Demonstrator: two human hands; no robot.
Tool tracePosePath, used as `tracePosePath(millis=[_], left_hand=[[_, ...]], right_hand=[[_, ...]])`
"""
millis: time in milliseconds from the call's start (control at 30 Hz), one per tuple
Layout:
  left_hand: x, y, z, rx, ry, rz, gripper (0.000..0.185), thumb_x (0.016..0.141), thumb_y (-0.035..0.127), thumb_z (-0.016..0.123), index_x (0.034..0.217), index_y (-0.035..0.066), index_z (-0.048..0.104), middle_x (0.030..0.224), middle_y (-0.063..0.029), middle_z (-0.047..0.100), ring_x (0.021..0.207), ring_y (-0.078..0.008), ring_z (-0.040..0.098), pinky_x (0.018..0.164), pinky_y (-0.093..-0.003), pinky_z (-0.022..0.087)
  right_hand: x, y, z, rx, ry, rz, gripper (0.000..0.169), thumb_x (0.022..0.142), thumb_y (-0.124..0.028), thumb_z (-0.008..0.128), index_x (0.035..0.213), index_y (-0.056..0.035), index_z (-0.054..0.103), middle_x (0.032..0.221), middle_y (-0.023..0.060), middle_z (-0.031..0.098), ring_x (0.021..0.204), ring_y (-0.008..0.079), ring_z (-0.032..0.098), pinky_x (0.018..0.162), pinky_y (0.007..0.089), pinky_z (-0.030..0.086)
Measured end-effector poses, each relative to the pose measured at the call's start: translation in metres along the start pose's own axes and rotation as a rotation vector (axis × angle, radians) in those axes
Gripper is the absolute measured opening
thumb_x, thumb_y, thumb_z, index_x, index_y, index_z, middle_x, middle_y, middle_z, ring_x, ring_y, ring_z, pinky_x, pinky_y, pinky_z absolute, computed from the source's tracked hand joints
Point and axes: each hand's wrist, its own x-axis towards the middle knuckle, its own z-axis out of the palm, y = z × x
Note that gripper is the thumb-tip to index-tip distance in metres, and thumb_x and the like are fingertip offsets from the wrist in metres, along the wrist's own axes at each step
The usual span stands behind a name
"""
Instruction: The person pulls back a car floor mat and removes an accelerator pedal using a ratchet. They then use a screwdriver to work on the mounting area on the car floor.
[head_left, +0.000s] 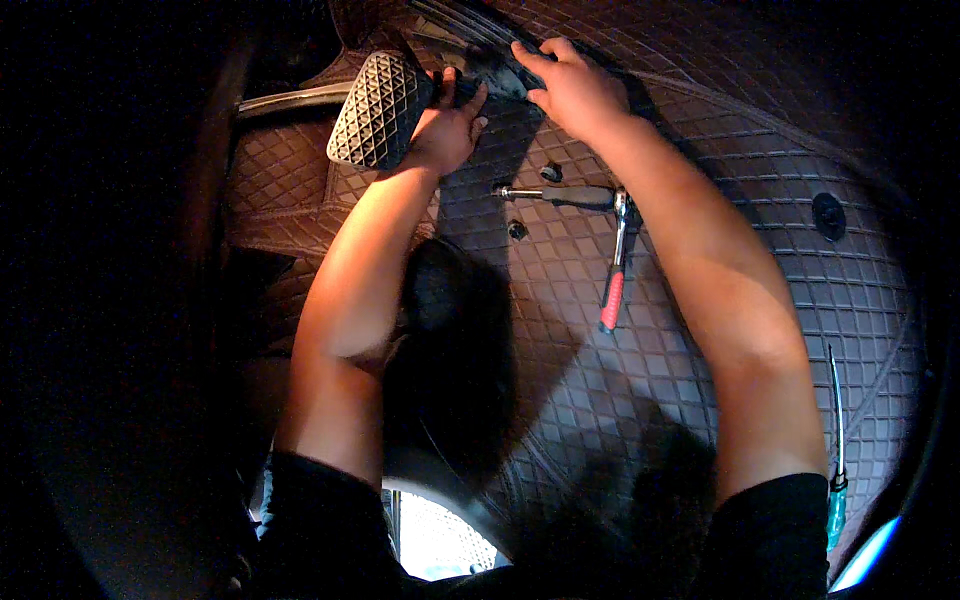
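Note:
Both of my arms reach into a car's footwell. My left hand (448, 131) is beside and partly behind a ribbed brake pedal (375, 112), its fingers spread near a dark part under the pedal area. Further right, my right hand (577, 86) rests with bent fingers on the edge of a black ribbed part (480, 30); whether it grips that edge I cannot tell. Below the hands a ratchet wrench with a red and black handle (613, 300) lies on the quilted floor mat (555, 292), its head at a dark-handled socket driver (577, 196).
Two small dark fasteners (551, 172) lie near the socket driver, one above and one below it. A round black mat fixing (829, 216) is at the right. A screwdriver with a green handle (837, 510) lies beyond my right arm. The metal pedal arm (296, 99) extends left.

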Motion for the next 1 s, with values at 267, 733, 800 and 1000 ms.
tracePosePath(millis=[267,733,800,1000], left_hand=[[0.002,-0.004,0.004,-0.060,-0.060,-0.027,0.057,0.106,0.054,0.043,0.160,0.034,0.039,0.172,-0.0213,0.012,0.155,-0.0500,0.019,0.116,-0.0573,0.040],[-0.008,0.000,0.005,-0.050,0.056,-0.027,0.055,0.106,0.051,0.046,0.159,0.038,0.040,0.171,-0.0236,0.018,0.156,-0.0476,0.020,0.117,-0.0581,0.037],[-0.011,0.001,0.008,-0.088,0.092,-0.016,0.053,0.105,0.047,0.050,0.156,0.034,0.045,0.168,-0.0284,0.021,0.152,-0.0498,0.026,0.118,-0.0565,0.035],[-0.013,0.008,0.016,-0.239,0.217,-0.051,0.051,0.103,0.044,0.055,0.153,0.031,0.052,0.163,-0.0317,0.030,0.146,-0.0491,0.039,0.118,-0.0539,0.036]], right_hand=[[0.021,-0.029,-0.126,0.036,-0.613,0.022,0.033,0.091,-0.022,0.076,0.119,-0.0058,0.075,0.111,0.0163,0.076,0.102,0.0304,0.073,0.087,0.0437,0.057],[0.010,-0.045,-0.041,0.127,-0.864,-0.082,0.024,0.092,-0.028,0.076,0.093,-0.0044,0.070,0.071,0.0076,0.072,0.059,0.0162,0.069,0.055,0.0347,0.054],[0.014,-0.039,-0.037,0.293,-0.768,-0.076,0.023,0.095,-0.027,0.073,0.098,-0.0046,0.069,0.074,0.0068,0.071,0.061,0.0151,0.068,0.057,0.0342,0.054],[0.031,-0.019,-0.025,0.259,-0.405,-0.031,0.033,0.093,-0.027,0.072,0.118,-0.0050,0.074,0.101,0.0156,0.078,0.091,0.0325,0.074,0.083,0.0436,0.057]])
